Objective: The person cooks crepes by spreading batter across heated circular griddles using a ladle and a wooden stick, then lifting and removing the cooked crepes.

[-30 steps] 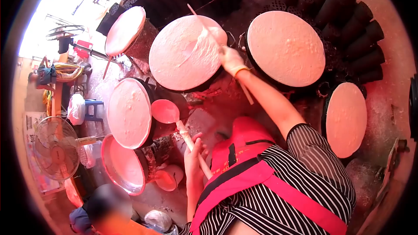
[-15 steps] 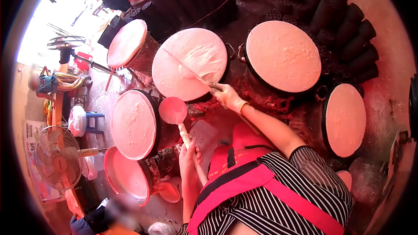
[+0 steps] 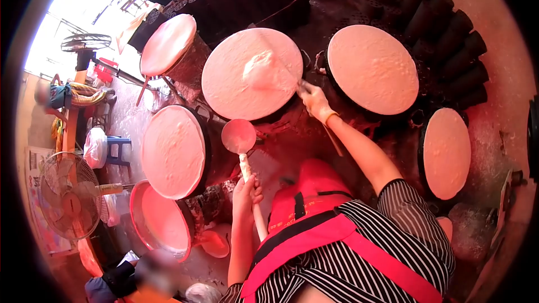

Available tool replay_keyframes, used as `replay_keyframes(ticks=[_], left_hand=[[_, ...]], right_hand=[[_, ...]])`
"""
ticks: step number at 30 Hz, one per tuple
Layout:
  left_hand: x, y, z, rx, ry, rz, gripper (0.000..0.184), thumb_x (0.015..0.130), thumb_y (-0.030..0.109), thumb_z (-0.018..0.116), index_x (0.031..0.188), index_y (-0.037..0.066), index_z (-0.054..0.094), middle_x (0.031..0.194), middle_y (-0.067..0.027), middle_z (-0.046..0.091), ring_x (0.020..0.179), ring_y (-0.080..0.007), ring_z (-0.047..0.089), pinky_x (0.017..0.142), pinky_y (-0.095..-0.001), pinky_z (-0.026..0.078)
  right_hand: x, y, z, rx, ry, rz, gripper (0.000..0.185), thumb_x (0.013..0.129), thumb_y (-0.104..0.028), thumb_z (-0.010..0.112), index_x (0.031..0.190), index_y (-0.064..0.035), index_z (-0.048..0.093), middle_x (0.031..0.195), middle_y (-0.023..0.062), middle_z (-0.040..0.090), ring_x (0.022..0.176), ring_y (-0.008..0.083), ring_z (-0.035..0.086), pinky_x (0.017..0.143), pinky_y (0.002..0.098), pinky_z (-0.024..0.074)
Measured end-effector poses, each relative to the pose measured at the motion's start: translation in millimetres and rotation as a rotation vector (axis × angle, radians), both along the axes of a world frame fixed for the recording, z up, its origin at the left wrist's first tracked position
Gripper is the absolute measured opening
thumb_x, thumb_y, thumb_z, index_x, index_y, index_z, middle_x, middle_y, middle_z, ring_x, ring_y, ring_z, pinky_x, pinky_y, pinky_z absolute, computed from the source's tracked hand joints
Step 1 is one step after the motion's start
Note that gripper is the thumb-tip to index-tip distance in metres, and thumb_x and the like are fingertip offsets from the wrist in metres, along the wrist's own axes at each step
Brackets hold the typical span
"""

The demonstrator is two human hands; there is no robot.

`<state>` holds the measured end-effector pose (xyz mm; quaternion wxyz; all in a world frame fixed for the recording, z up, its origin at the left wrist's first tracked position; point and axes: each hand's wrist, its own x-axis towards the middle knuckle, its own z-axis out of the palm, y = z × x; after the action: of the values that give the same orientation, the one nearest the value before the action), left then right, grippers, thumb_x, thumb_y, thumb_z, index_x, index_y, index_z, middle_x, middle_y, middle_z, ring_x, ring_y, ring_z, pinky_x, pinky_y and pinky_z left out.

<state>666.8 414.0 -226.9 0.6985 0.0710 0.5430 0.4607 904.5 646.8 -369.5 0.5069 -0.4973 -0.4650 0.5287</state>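
Note:
My left hand [image 3: 245, 192] is closed around the pale handle of a ladle [image 3: 238, 136], whose round bowl hangs in front of the middle pot. My right hand [image 3: 318, 104], seemingly in a thin pale glove, grips a long-handled spatula [image 3: 304, 86] at the right rim of that pot. The spatula's handle runs down below the hand; its blade is hard to make out in the pale layer. The middle pot [image 3: 230, 73] is filled to the rim with a thick pale mass, with a raised, folded lump [image 3: 265, 70] near its centre.
Similar filled pots stand around: back right [image 3: 373, 70], far right [image 3: 446, 154], left [image 3: 173, 151], back left [image 3: 168, 45]. A lower-filled pot [image 3: 160, 216] is front left. Dark perforated cylinders [image 3: 449, 39] stack behind. A fan [image 3: 70, 196], blue stool [image 3: 118, 150] and people occupy the left.
My right hand has moved right along the middle pot's rim with the spatula, and a lump now rises in the pale mass. The ladle has shifted slightly right; the view has shifted a little.

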Motion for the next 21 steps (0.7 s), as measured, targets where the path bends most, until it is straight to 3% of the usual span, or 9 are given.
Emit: replay_keyframes(ticks=[3, 4, 6, 7, 12, 16, 18, 19, 21], left_hand=[[-17, 21, -13, 0.027, 0.084, -0.063, 0.011, 0.093, 0.015, 0.054, 0.097, 0.006, 0.049, 0.074, 0.0007, 0.045, 0.055, -0.0046, 0.04, 0.042, -0.0164, 0.03], [-20, 36, -13, 0.029, 0.215, -0.079, 0.012, 0.092, 0.017, 0.054, 0.093, 0.007, 0.048, 0.072, 0.0014, 0.045, 0.054, -0.0053, 0.041, 0.042, -0.0167, 0.031], [-32, 67, -22, 0.119, 0.365, -0.148, 0.019, 0.093, 0.02, 0.054, 0.08, 0.008, 0.044, 0.066, 0.0017, 0.044, 0.051, -0.0067, 0.042, 0.042, -0.0201, 0.034], [-37, 85, -28, 0.153, 0.418, -0.174, 0.02, 0.092, 0.019, 0.053, 0.079, 0.008, 0.044, 0.065, 0.0015, 0.043, 0.05, -0.0072, 0.042, 0.042, -0.0217, 0.035], [-17, 144, -48, 0.151, 0.484, -0.187, 0.01, 0.089, 0.01, 0.05, 0.086, 0.003, 0.044, 0.068, -0.0022, 0.045, 0.049, -0.0095, 0.044, 0.04, -0.0218, 0.038], [14, 160, -66, 0.021, 0.185, -0.122, 0.008, 0.086, 0.003, 0.049, 0.085, -0.002, 0.044, 0.067, -0.0034, 0.045, 0.048, -0.011, 0.045, 0.041, -0.0237, 0.04], [-16, 169, -45, -0.124, -0.813, 0.0, 0.008, 0.089, 0.004, 0.049, 0.088, -0.004, 0.046, 0.068, -0.0015, 0.044, 0.049, -0.0076, 0.043, 0.041, -0.022, 0.039], [-24, 158, -25, -0.044, -0.55, 0.019, 0.008, 0.091, 0.004, 0.048, 0.089, -0.002, 0.044, 0.067, 0.0, 0.042, 0.047, -0.0048, 0.04, 0.037, -0.0183, 0.034], [-31, 120, 39, 0.027, -0.453, 0.021, 0.008, 0.094, 0.007, 0.047, 0.091, 0.0, 0.042, 0.065, 0.0016, 0.039, 0.045, -0.0021, 0.035, 0.033, -0.0139, 0.027]], right_hand=[[5, -67, 38, -0.343, 0.035, 0.277, 0.033, 0.092, -0.016, 0.056, 0.122, -0.0016, 0.057, 0.092, -0.001, 0.063, 0.064, 0.0041, 0.052, 0.057, 0.0181, 0.0426], [3, -90, 74, -0.385, 0.089, 0.253, 0.031, 0.094, -0.02, 0.054, 0.124, -0.015, 0.058, 0.064, -0.0113, 0.045, 0.044, 0.0003, 0.033, 0.038, 0.017, 0.0268], [13, -114, 60, -0.33, 0.09, 0.196, 0.032, 0.093, -0.018, 0.056, 0.125, -0.012, 0.058, 0.07, -0.0102, 0.05, 0.046, -0.0002, 0.034, 0.04, 0.016, 0.0273], [12, -114, 13, -0.06, -0.013, 0.058, 0.033, 0.092, -0.016, 0.057, 0.125, -0.0099, 0.057, 0.073, -0.0095, 0.052, 0.047, -0.0006, 0.035, 0.041, 0.0153, 0.0281], [-38, -132, 21, -0.377, 0.274, -0.077, 0.035, 0.091, -0.02, 0.059, 0.125, -0.0146, 0.055, 0.059, -0.0052, 0.047, 0.038, 0.0039, 0.037, 0.034, 0.0207, 0.0281], [-63, -134, 37, -0.608, 0.425, 0.135, 0.034, 0.091, -0.026, 0.058, 0.125, -0.0234, 0.054, 0.052, -0.0031, 0.041, 0.033, 0.0078, 0.035, 0.031, 0.0251, 0.0264], [-56, -125, 59, -0.66, 0.39, 0.164, 0.032, 0.092, -0.028, 0.057, 0.124, -0.0265, 0.055, 0.051, -0.0024, 0.041, 0.033, 0.0085, 0.034, 0.031, 0.0255, 0.0267], [-48, -119, 75, -0.634, 0.331, 0.165, 0.031, 0.092, -0.029, 0.057, 0.123, -0.0265, 0.056, 0.051, -0.0025, 0.04, 0.033, 0.0085, 0.034, 0.031, 0.0254, 0.0264], [-30, -94, 84, -0.502, 0.261, 0.078, 0.026, 0.092, -0.03, 0.056, 0.118, -0.0259, 0.058, 0.051, -0.0027, 0.04, 0.032, 0.0086, 0.033, 0.03, 0.0253, 0.0259]])
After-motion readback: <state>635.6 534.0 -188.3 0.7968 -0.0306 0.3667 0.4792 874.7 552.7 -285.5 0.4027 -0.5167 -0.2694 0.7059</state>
